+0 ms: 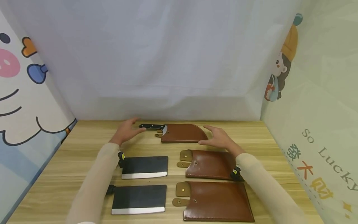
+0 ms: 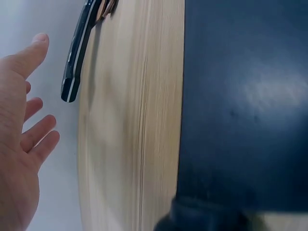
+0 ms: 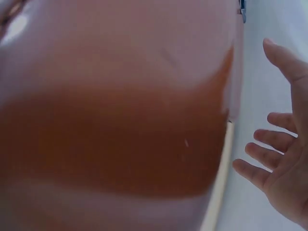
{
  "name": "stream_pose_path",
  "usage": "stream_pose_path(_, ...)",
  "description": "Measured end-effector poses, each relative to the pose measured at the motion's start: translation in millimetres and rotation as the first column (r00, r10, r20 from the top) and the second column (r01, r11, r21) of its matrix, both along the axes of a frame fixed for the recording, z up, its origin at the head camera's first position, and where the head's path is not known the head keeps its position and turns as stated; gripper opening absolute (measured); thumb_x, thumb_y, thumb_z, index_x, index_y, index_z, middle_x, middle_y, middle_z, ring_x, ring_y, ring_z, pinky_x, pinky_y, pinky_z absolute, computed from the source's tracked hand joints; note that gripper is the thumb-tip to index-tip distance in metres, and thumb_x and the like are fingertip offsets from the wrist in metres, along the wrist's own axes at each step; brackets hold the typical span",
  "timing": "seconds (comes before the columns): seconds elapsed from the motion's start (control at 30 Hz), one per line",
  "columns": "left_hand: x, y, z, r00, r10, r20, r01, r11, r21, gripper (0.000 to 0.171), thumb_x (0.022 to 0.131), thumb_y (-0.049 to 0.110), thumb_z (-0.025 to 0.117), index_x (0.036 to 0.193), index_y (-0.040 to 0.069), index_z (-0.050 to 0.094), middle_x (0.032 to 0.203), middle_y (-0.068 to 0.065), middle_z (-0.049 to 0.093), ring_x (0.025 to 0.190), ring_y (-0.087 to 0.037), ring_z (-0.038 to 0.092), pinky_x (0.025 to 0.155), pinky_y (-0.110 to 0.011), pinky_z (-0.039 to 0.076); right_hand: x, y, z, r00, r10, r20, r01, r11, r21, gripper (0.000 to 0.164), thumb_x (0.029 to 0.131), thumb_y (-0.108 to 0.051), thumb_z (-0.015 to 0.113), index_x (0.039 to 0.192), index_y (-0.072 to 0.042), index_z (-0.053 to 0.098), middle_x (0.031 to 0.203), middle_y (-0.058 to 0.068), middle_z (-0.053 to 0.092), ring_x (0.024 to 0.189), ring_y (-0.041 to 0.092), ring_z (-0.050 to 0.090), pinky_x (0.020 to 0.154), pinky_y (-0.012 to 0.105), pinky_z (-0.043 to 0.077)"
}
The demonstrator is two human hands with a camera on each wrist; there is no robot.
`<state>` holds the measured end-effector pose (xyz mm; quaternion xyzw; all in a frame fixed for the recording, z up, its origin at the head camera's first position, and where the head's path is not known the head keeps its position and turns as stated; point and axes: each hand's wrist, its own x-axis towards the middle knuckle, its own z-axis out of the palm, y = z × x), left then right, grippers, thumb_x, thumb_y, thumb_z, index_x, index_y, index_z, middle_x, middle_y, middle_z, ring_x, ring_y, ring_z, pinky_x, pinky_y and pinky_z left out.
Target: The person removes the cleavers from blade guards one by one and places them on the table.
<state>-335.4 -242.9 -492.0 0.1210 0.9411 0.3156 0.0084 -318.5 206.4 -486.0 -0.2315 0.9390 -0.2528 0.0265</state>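
Note:
At the back of the table lies a cleaver with a black riveted handle [image 1: 152, 126], its blade inside a brown leather sheath [image 1: 183, 133]. My left hand [image 1: 127, 131] is spread beside the handle's end; in the left wrist view its fingers are apart and hold nothing. By the sheath's rounded right end is my right hand [image 1: 219, 137], thumb and fingers parted and nothing gripped. Closer to me on the left lie two bare cleavers, a farther one [image 1: 144, 166] and a nearer one [image 1: 139, 199], both with dark blades and bright edges.
Two more brown leather sheaths, one farther [image 1: 209, 163] and one nearer [image 1: 218, 200], lie on the right with their tan straps unfastened. My right wrist overlaps the farther one. A pale curtain [image 1: 173, 62] hangs behind the wooden table [image 1: 70, 174], with printed cloths at both sides.

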Motion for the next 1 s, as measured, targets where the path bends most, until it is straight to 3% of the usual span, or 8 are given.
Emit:
stream_pose_path(0.07,-3.4,4,-1.0,1.0,-0.008,0.0,0.008,1.0,0.004,0.076,0.098,0.042,0.069,0.155,0.001,0.04,0.152,-0.028,0.046,0.136,-0.048,0.046,0.107,-0.066,0.04,-1.5,-4,-2.2,1.0,-0.016,0.007,0.016,1.0,0.007,0.095,0.083,-0.053,0.082,0.152,0.001,0.045,0.131,0.025,0.065,0.119,0.039,0.062,0.107,0.055,0.045)
stream_pose_path(0.13,-7.2,6,-3.4,1.0,-0.009,0.01,0.009,1.0,0.014,0.077,0.098,0.042,0.07,0.156,0.001,0.039,0.153,-0.028,0.045,0.137,-0.048,0.046,0.108,-0.065,0.04,-3.4,-7,-4.4,0.999,-0.033,0.017,0.033,0.999,0.002,0.096,0.082,-0.052,0.083,0.152,0.002,0.045,0.127,0.025,0.066,0.112,0.037,0.063,0.106,0.054,0.046)
stream_pose_path(0.23,-13.2,8,-8.8,1.0,-0.013,0.017,0.013,1.0,0.027,0.078,0.097,0.041,0.071,0.156,0.001,0.039,0.152,-0.028,0.045,0.134,-0.048,0.049,0.107,-0.064,0.042,-7.2,-10,-8.4,0.998,-0.051,0.033,0.052,0.999,-0.005,0.097,0.081,-0.051,0.084,0.151,0.003,0.045,0.127,0.025,0.066,0.112,0.036,0.063,0.107,0.053,0.046)
stream_pose_path(0.3,-16.0,11,-11.8,1.0,-0.018,0.021,0.018,0.999,0.03,0.078,0.097,0.039,0.071,0.155,-0.001,0.039,0.152,-0.028,0.045,0.132,-0.048,0.051,0.106,-0.062,0.043,-9.9,-12,-12.3,0.997,-0.058,0.042,0.059,0.998,-0.018,0.096,0.08,-0.049,0.085,0.151,0.004,0.045,0.143,0.025,0.057,0.13,0.039,0.056,0.11,0.053,0.044)
stream_pose_path(0.4,-18.2,14,-15.0,1.0,-0.029,0.008,0.029,0.999,0.016,0.075,0.098,0.035,0.072,0.153,-0.004,0.04,0.152,-0.029,0.046,0.128,-0.048,0.055,0.107,-0.06,0.044,-12.8,-14,-17.2,0.997,-0.052,0.065,0.053,0.998,-0.018,0.096,0.082,-0.048,0.085,0.151,0.005,0.045,0.148,0.024,0.053,0.137,0.04,0.051,0.111,0.052,0.042)
stream_pose_path(0.6,-19.3,18,-20.8,1.0,-0.021,-0.014,0.021,1.0,-0.005,0.068,0.098,0.031,0.071,0.149,-0.007,0.046,0.151,-0.03,0.046,0.133,-0.048,0.05,0.111,-0.06,0.039,-15.1,-22,-22.0,0.993,-0.062,0.096,0.061,0.998,0.01,0.097,0.082,-0.051,0.084,0.153,0.0,0.043,0.145,0.021,0.057,0.13,0.037,0.056,0.109,0.05,0.045)
stream_pose_path(0.77,-19.7,18,-24.6,1.0,-0.007,-0.001,0.007,1.0,0.015,0.063,0.098,0.028,0.072,0.146,-0.006,0.05,0.146,-0.031,0.051,0.127,-0.046,0.055,0.107,-0.059,0.043,-15.7,-29,-23.4,0.992,-0.083,0.092,0.08,0.996,0.033,0.098,0.081,-0.051,0.085,0.155,-0.003,0.042,0.137,0.019,0.062,0.12,0.034,0.062,0.103,0.049,0.049)
stream_pose_path(1.0,-21.7,19,-25.6,1.0,0.009,0.01,-0.01,1.0,0.018,0.061,0.099,0.028,0.071,0.146,-0.006,0.051,0.148,-0.03,0.049,0.138,-0.048,0.045,0.112,-0.06,0.037,-15.8,-34,-23.7,0.991,-0.129,0.045,0.125,0.989,0.075,0.095,0.08,-0.047,0.087,0.152,0.0,0.046,0.138,0.022,0.062,0.123,0.039,0.061,0.105,0.051,0.047)
